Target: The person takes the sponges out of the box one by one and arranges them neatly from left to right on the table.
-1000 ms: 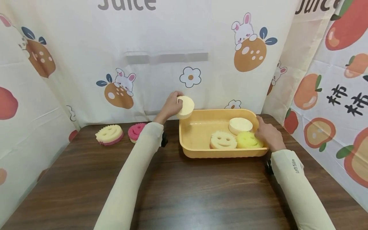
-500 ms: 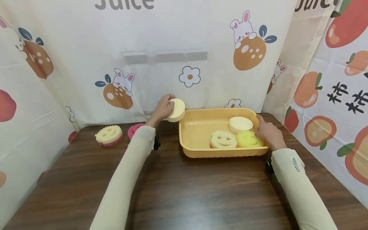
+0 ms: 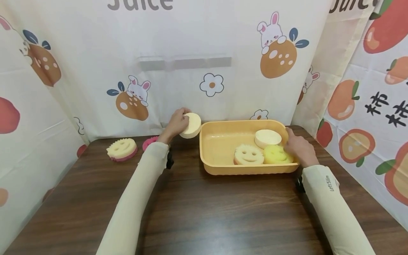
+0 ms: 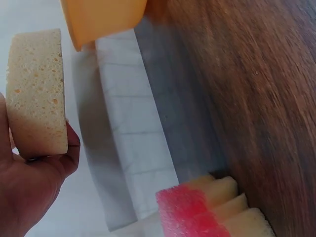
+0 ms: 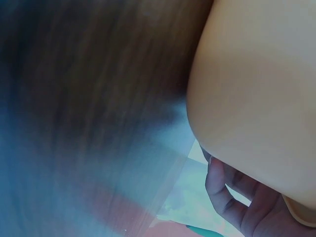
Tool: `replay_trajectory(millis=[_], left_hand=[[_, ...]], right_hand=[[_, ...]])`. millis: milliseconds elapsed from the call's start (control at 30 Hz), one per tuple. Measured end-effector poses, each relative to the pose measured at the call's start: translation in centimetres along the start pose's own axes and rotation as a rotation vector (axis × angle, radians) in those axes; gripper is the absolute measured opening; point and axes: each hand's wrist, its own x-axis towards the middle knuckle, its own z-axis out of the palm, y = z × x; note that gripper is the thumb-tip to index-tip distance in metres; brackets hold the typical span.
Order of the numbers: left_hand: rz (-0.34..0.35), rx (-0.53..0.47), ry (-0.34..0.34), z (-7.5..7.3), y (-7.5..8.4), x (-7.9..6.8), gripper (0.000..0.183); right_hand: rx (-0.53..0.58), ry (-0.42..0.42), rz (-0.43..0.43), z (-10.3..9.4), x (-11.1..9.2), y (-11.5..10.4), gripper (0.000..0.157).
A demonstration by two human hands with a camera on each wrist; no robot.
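Note:
My left hand [image 3: 174, 124] grips a round pale-yellow sponge [image 3: 192, 127] tilted in the air, just left of a yellow plastic tray [image 3: 220, 141]. The left wrist view shows the porous edge of this sponge [image 4: 39, 94], with fingers and thumb around it. At the tray's right end my right hand [image 3: 299, 148] holds the wall; its fingers [image 5: 217, 192] curl against the outside in the right wrist view. Inside the tray lie another round pale sponge [image 3: 267, 138], a pale smiley-face sponge [image 3: 248, 156] and a bright yellow smiley sponge [image 3: 276, 154].
Left on the dark wooden table [image 3: 223, 212] lie a pale-and-pink smiley sponge [image 3: 122, 149] and a pink one [image 3: 149, 142], the latter partly hidden by my left arm. A printed curtain [image 3: 178, 42] hangs directly behind the table.
My left hand has moved left and slightly down with the round sponge, from above the tray's left rim to beside it. The right hand and the tray stay put.

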Motion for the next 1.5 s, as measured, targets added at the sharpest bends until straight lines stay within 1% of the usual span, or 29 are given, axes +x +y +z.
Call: replay_trajectory(millis=[167,300,600,833,967,1133,1400,1500], left_hand=[[-0.008,-0.008,-0.014,-0.1,-0.7,-0.5,0.039],[-0.022,0.007,-0.029,-0.2,-1.1,-0.8,0.040],[-0.027,0.035,-0.058,-0.3,-1.3,-1.0,0.038],[-0.058,0.087,-0.127,0.3,-1.8,-1.4,0.038],[-0.084,0.080,-0.144,0.5,-2.0,-1.7,0.037],[-0.103,0.098,-0.182,0.7,-2.3,-2.1,0.036],[-0.073,0.149,-0.221,1.3,-2.9,-2.0,0.042],[-0.079,0.174,-0.232,1.5,-3.1,-2.2,0.043]], right_hand=[[-0.002,-0.008,0.005,0.1,-0.1,0.0,0.070],[-0.005,-0.018,0.008,0.1,-0.1,0.0,0.070],[-0.003,0.007,-0.005,0.0,0.1,0.1,0.071],[0.000,0.000,0.000,0.1,0.1,0.3,0.072],[-0.003,0.014,-0.011,0.3,0.2,0.4,0.072],[-0.010,0.017,-0.015,0.3,0.3,0.3,0.072],[-0.016,0.016,-0.007,0.3,0.4,0.3,0.072],[-0.016,0.008,-0.005,0.3,0.4,0.3,0.072]])
